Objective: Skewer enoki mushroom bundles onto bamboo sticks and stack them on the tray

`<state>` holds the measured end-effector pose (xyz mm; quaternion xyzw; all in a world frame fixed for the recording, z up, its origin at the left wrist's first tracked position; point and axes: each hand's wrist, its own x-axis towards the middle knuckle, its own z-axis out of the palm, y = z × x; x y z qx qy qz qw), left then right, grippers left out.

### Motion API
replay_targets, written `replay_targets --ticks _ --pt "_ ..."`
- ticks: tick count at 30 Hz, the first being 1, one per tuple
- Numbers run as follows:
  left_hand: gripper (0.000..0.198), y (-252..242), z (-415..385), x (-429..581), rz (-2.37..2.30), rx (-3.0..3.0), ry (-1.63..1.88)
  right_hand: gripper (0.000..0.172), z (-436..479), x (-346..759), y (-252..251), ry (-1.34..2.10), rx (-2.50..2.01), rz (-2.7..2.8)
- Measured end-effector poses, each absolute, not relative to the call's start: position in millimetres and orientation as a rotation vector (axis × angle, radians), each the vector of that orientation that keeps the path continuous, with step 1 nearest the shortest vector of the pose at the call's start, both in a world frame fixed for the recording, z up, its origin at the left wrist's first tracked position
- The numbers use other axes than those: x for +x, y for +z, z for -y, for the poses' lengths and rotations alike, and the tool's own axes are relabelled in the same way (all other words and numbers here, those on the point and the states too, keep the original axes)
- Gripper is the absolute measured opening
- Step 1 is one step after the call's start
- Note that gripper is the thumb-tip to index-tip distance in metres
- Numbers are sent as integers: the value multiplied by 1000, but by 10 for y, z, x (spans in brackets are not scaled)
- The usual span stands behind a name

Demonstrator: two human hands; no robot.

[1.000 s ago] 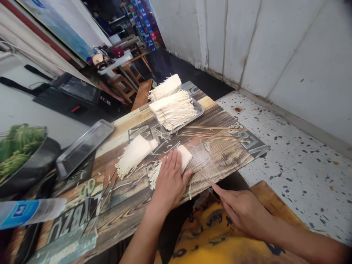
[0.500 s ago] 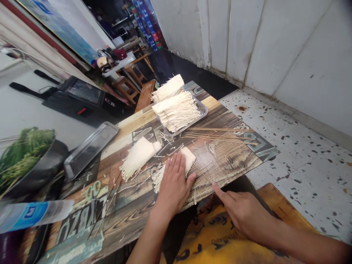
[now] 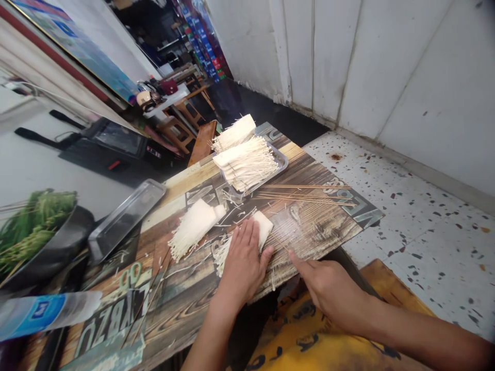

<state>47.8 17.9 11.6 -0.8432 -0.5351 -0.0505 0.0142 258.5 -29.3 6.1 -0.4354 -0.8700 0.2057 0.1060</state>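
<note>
My left hand (image 3: 247,250) lies flat on a bundle of enoki mushrooms (image 3: 264,226), pressing it against the table; its fingers are stretched out and cover the bundle's middle. The white base end shows beyond the fingertips, and the thin stems stick out on the left. My right hand (image 3: 319,273) is closed on a thin wooden skewer (image 3: 281,242), whose far end meets the bundle's base; its tip is hidden. Another enoki bundle (image 3: 195,226) lies to the left. Beyond, enoki bundles threaded on skewers (image 3: 247,162) are piled on a clear plastic tray (image 3: 284,165).
Several loose skewers (image 3: 305,196) lie right of the tray. Loose mushroom stems are scattered over the wooden-patterned table (image 3: 185,314). On the left are a clear plastic container (image 3: 127,219), a bowl of green vegetables (image 3: 73,232), a water bottle (image 3: 50,312) and more skewers (image 3: 150,293).
My right hand has moved left towards the mushroom bundle, and less of the skewer shows between them. My left hand stays on the bundle. The view has shifted slightly.
</note>
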Motion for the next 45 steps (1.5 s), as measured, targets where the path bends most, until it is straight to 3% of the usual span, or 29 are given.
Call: replay_targets --ticks 16,22,26,31,33,35,38,40,43,45 --pt "66 102 -213 519 1631 -2576 -111 49 81 2251 383 548 -1583 2604" --pt "57 150 -241 571 1720 -2580 -187 41 -73 2227 393 463 -1582 2561" --pt "53 287 -327 389 1880 -2662 -479 34 -135 2371 504 425 -1418 2551" --pt "76 529 -384 15 2257 -2221 -1122 34 -116 2559 744 521 -923 2312" --pt "82 669 -344 -83 2079 -2206 -1218 33 -95 2590 847 508 -839 2333" --pt "69 848 -286 -127 1815 -2434 -1115 32 -87 2603 958 536 -793 2388" --pt "31 1167 -228 -112 1741 -2791 -835 29 -150 2639 1132 745 -747 2425" --pt "17 1377 -233 -88 1830 -2904 -686 29 -262 2705 1216 1054 -769 2371" --pt "17 1633 -316 -104 1903 -3015 -655 43 -492 2861 1186 1616 -850 2025" --pt "19 1738 -430 -139 1982 -3021 -858 51 -614 2968 1016 1697 -914 1646"
